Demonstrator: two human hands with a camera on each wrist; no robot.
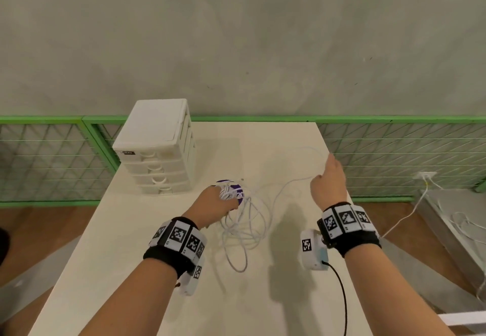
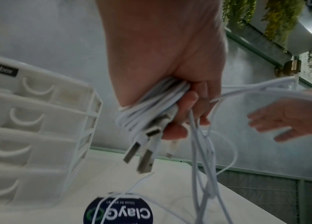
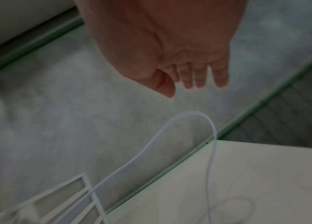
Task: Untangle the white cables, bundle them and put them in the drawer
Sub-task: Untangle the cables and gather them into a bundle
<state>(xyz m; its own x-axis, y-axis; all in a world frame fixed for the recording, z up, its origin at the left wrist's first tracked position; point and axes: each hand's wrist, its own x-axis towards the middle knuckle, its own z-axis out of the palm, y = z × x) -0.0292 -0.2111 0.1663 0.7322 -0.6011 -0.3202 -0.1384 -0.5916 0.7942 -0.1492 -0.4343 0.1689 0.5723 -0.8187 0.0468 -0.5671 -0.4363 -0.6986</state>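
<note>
left hand [image 1: 215, 205] fist wrapped round coiled white cables [image 2: 147, 106], plugs poking out, loose loops trailing onto bench [image 1: 157, 270]. right hand [image 1: 330, 183] raised, fingers spread, holding nothing. drawer unit [image 1: 157, 149] back left, all shut; purple sticker [image 2: 117, 212] beneath.

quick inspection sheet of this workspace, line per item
surface: white table, bare in the near part
job's things: white cables, part wound into a bundle gripped with USB plugs sticking out, the rest in loose loops on the table; four-drawer white organiser, all drawers closed
clutter: round dark sticker on the table under the cables
grippers: left hand grips the bundle; right hand raised, fingers relaxed, a cable loop arcs just beyond its fingertips, contact unclear
cables: black lead from the right wrist camera; white wires from a wall socket at right
surroundings: grey wall, green mesh fence, wooden floor
</note>
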